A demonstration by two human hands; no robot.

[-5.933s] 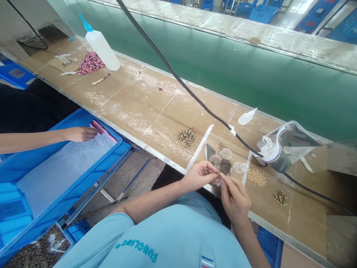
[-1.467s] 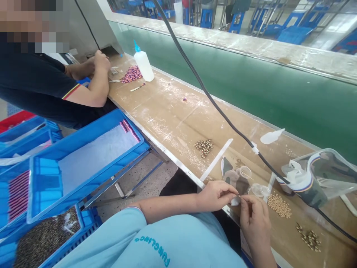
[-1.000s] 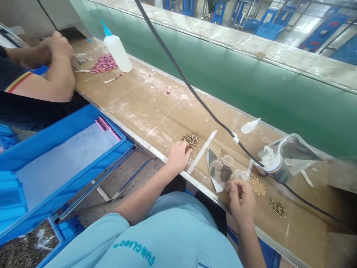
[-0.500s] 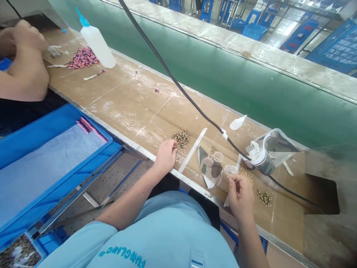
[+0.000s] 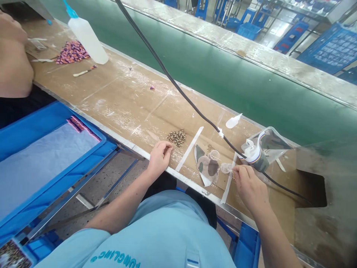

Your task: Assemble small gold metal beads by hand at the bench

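Note:
My left hand (image 5: 161, 158) rests by the bench's front edge, thumb and fingers pinched together; whatever is between them is too small to make out. Just beyond its fingertips lies a pile of small brass-coloured ring-like parts (image 5: 176, 137). My right hand (image 5: 249, 184) is closed in a pinch beside a small clear dish (image 5: 226, 168), and I cannot make out what it holds. Tiny gold pieces (image 5: 234, 176) show under its fingertips; the hand covers the rest. Between my hands lies a camouflage-patterned scrap (image 5: 208, 165) with a clear round ring-shaped piece (image 5: 214, 155) at its top edge.
A black cable (image 5: 178, 84) hangs across the bench. At right stands a camouflage-lined bag (image 5: 258, 156). A white bottle (image 5: 89, 41) and a pink-purple pile (image 5: 71, 52) lie far left, near a co-worker's arm (image 5: 15, 63). A blue tray (image 5: 52, 149) sits at lower left.
My right hand has moved forward over the small gold pieces beside the dish. My left hand keeps its pinch near the brass pile. The view has shifted slightly.

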